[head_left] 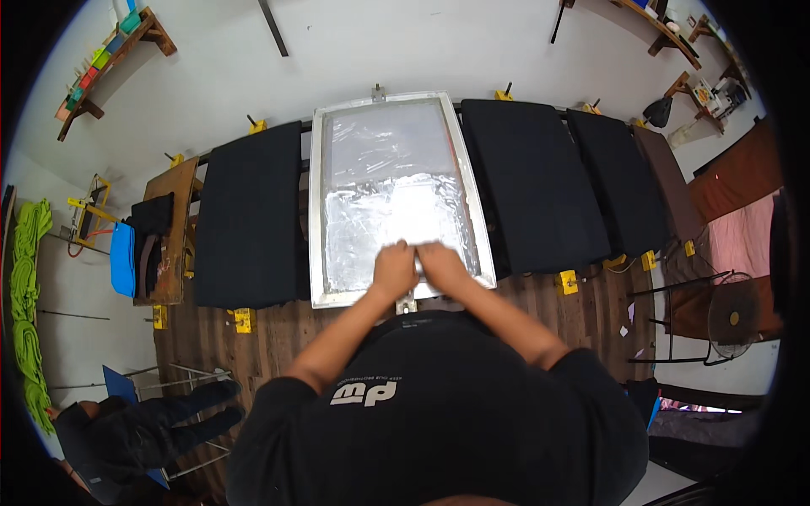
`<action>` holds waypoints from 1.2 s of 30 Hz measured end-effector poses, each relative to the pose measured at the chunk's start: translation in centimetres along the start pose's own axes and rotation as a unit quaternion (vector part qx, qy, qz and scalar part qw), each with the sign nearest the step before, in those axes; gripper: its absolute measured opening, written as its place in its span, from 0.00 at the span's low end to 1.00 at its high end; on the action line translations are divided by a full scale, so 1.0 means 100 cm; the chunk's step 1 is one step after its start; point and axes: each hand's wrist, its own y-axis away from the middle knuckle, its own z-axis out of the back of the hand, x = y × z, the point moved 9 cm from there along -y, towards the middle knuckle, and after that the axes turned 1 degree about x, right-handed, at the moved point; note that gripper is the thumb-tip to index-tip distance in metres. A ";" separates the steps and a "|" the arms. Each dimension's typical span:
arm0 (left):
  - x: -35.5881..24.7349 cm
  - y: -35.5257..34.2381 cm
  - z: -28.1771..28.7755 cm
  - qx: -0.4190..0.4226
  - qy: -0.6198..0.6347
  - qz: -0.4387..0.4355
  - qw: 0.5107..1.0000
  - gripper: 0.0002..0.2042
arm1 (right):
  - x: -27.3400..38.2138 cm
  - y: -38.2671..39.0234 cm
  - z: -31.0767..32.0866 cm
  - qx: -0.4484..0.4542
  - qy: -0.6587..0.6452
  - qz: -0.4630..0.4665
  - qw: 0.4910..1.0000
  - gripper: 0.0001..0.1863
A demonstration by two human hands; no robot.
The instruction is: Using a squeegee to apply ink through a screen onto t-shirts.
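Note:
A rectangular screen frame (317, 202) with pale metal edges and a glossy, wrinkled clear-plastic surface (380, 143) lies over the middle of the row of boards. My left hand (395, 268) and my right hand (441, 268) are side by side on its near part, fingers curled, close together. They hold something at their meeting point that is mostly hidden under them; I cannot make out what it is. A metal clamp (405, 305) sits at the frame's near edge, just below my hands.
Black-covered boards (247, 215) flank the frame, with yellow brackets (568, 282) below. A wooden board (164, 282) with folded black and blue cloth is at left, a standing fan (732, 316) at right. Another person (126, 438) in dark clothing is at lower left. Shelves (114, 59) hang above.

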 end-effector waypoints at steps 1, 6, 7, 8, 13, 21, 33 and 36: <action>-0.009 0.014 -0.001 0.005 0.010 -0.006 1.000 0.10 | 0.008 0.016 -0.003 -0.001 0.010 0.001 1.000 0.19; -0.013 0.005 0.005 0.236 0.020 0.101 0.966 0.09 | 0.008 0.012 0.016 0.206 0.000 -0.059 0.977 0.13; -0.007 -0.005 0.008 0.263 0.023 0.131 0.956 0.09 | -0.001 0.000 0.017 0.211 -0.015 -0.047 0.976 0.13; 0.003 -0.016 0.005 0.273 0.022 0.150 0.950 0.09 | -0.008 -0.014 0.020 0.217 -0.027 -0.035 0.975 0.13; 0.036 -0.074 0.009 0.161 -0.021 0.132 0.978 0.11 | -0.038 -0.077 0.024 0.136 0.025 -0.042 0.990 0.12; 0.018 -0.029 -0.012 0.248 -0.008 0.100 0.964 0.13 | -0.003 -0.029 0.019 0.206 0.027 -0.001 0.978 0.12; 0.020 -0.047 -0.008 0.355 0.039 0.105 0.928 0.16 | -0.023 -0.047 0.025 0.240 -0.040 -0.029 0.969 0.13; 0.038 -0.071 0.004 0.221 0.020 0.152 0.963 0.14 | -0.033 -0.065 0.027 0.194 -0.028 -0.045 0.979 0.12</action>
